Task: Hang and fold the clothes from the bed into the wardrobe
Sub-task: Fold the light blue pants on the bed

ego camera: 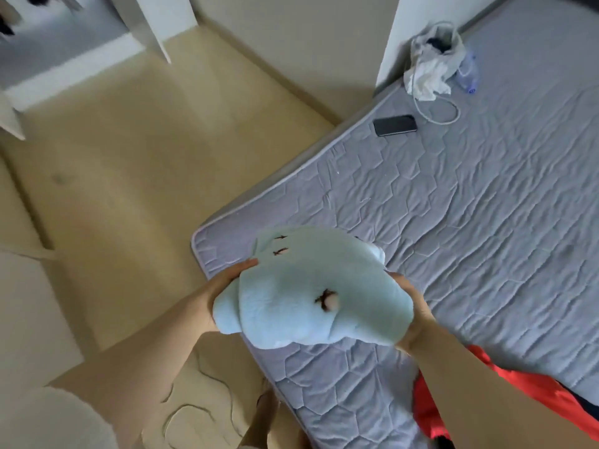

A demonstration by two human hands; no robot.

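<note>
I count two hands, my left hand [223, 286] and right hand [410, 306], with one pale blue plush toy [311, 296] between them. There is one mattress [486, 205]. Far right on it are one black phone [394, 125], one grey bag [434, 56], one clear bottle [468, 72] and one white cable [450, 115]. Near right is one red garment [431, 406].

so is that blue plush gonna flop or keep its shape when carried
The blue plush probably keeps its rounded shape but squashes easily: it bulges between the left hand and right hand. Likely light, being stuffed fleece. Its fuzzy pile should resist slipping.
</note>
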